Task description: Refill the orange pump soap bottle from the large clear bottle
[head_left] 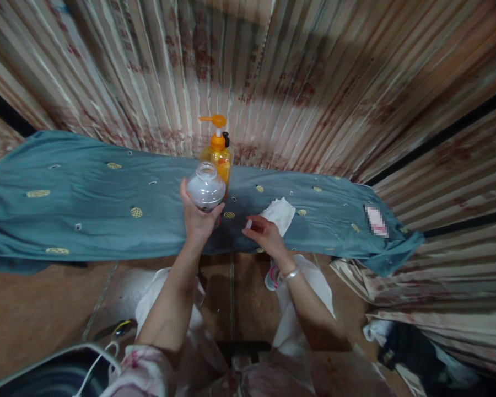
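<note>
My left hand is closed round a small round clear bottle with pale contents, held upright above a teal cloth. My right hand pinches a small white object between its fingertips, perhaps the bottle's cap. A white folded tissue lies on the teal cloth just beyond my right hand. An orange pump bottle stands behind the clear bottle, partly hidden by it.
The teal cloth with small gold patches spreads across a long surface from left to right. Striped floral curtains hang behind and to the right. A brown tiled floor lies below. A dark round container sits at bottom left.
</note>
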`<state>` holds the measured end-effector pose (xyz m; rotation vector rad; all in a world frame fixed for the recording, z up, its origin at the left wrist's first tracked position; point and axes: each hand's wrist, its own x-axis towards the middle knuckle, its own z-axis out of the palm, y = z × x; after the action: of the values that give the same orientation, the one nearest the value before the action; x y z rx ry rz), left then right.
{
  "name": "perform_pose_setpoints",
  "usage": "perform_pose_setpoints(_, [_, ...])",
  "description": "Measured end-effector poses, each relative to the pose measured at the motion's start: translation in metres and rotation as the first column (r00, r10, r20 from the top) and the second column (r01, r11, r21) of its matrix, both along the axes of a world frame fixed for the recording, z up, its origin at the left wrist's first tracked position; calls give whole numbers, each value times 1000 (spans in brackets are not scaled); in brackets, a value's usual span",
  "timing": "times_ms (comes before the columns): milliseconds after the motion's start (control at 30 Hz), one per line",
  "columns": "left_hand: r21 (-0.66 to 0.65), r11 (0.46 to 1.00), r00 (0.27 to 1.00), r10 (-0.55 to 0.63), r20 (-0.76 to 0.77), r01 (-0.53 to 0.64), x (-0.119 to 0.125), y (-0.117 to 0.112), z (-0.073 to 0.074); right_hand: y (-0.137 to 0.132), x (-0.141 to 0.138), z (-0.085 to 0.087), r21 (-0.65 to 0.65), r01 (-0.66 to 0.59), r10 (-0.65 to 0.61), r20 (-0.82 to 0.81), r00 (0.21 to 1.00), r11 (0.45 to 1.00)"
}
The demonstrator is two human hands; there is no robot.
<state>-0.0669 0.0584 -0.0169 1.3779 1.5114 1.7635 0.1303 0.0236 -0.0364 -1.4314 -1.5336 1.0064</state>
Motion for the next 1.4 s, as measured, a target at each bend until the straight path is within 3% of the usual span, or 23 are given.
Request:
perform_pose_setpoints(67, [5,1000,1000,2,-5,-2,-1,1,-1,-5,-7,-20,-7,22,-21,46,999,1000])
perform_pose_setpoints(167, [9,1000,1000,-3,-23,4,-2,1,-1,2,-21,-31,13,33,-34,87,996,999])
perform_pose_setpoints(400, [-14,1000,1000,-8,0,8,-1,0,0,23,-45,-40,75,-33,19,189,982,997])
perform_pose_setpoints(767, [5,999,999,35,-41,-35,-6,-5,-8,2,-26,-40,237,8,-114,435,893,971])
perform_pose_setpoints(900, [24,996,993,82,-83,-80,-12,-14,-5,20,-23,-13,296,1,-135,433,891,955])
perform_pose_setpoints(1033, [174,975,936,184,-300,-136,-21,-24,0,62,-31,41,405,6,-155,336,929,914])
perform_pose_setpoints(1200, [331,939,853,246,-460,-93,-24,-33,9,113,-52,100,446,-104,-41,303,952,889])
perform_pose_setpoints(1333, [479,878,793,299,-531,-10,-9,-44,16,139,-70,116,430,-184,60,287,956,884])
perform_pose_setpoints(1400, [504,860,775,263,-575,83,5,-51,15,147,-78,118,427,-176,58,276,960,887])
